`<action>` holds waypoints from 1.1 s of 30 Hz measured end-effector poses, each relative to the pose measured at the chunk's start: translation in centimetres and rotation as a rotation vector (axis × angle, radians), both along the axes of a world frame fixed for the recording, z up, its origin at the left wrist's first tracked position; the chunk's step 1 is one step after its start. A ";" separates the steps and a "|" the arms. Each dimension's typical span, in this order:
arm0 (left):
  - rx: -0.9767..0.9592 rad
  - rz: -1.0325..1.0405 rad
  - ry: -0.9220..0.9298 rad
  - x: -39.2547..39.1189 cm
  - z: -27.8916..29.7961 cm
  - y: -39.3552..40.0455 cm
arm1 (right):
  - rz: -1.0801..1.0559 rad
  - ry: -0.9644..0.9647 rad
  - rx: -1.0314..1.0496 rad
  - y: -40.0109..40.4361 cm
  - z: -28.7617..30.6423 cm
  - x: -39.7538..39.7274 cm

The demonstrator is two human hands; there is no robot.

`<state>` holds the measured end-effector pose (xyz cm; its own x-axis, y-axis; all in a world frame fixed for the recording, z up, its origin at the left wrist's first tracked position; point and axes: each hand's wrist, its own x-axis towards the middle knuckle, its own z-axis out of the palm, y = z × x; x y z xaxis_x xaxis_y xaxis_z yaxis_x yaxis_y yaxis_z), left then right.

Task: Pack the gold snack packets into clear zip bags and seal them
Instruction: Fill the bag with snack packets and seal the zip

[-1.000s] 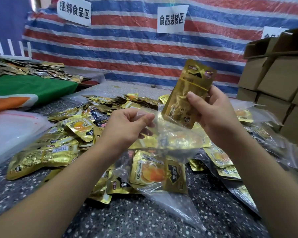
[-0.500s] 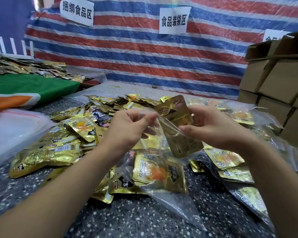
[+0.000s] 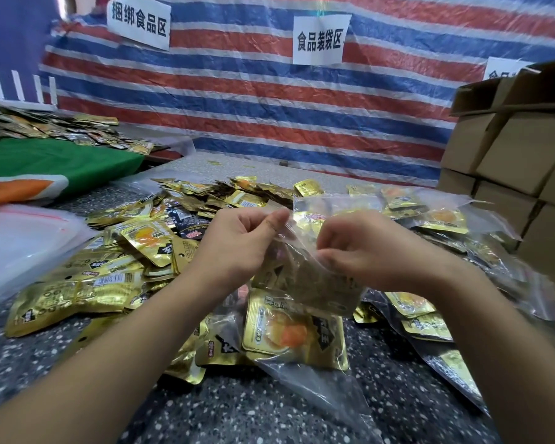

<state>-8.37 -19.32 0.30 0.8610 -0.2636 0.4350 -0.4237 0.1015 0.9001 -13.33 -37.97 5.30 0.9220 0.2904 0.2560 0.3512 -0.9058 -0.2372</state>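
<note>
Pinching the mouth of a clear zip bag [image 3: 305, 277]: left hand [image 3: 237, 248] has thumb and curled fingers nipped on the left side of the top edge, right hand [image 3: 366, 248] has its fingers curled and gripping the right side. Bag held just above the speckled tabletop [image 3: 269, 411], between both hands, lower corner trailing toward the camera. Inside it: a gold snack packet [image 3: 293, 334] with orange print, face up at the bottom, and a second gold packet [image 3: 308, 277] tilted above it, up near the mouth. Can't tell if the zip is closed. Loose pile of gold packets [image 3: 125, 251] spread across the table to the left and behind the hands. Filled clear bags [image 3: 430, 216] lie to the right. Cardboard boxes [image 3: 519, 149] stacked at far right, striped tarp [image 3: 269, 107] behind with paper signs [image 3: 321, 40].
</note>
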 end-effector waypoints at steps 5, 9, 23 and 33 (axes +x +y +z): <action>-0.004 0.012 0.046 0.2 -0.2 0.0 | 0.022 0.022 0.131 -0.5 -0.1 -0.1; -0.085 -0.015 0.115 0.3 0.1 0.1 | 0.047 -0.076 0.074 -0.5 0.2 -0.4; -0.107 -0.167 -0.002 -1.7 2.3 0.9 | 0.179 -0.419 0.252 -0.3 4.4 -2.2; -0.039 -0.051 0.053 0.0 1.4 0.6 | 0.040 -0.389 0.187 -0.5 3.3 0.7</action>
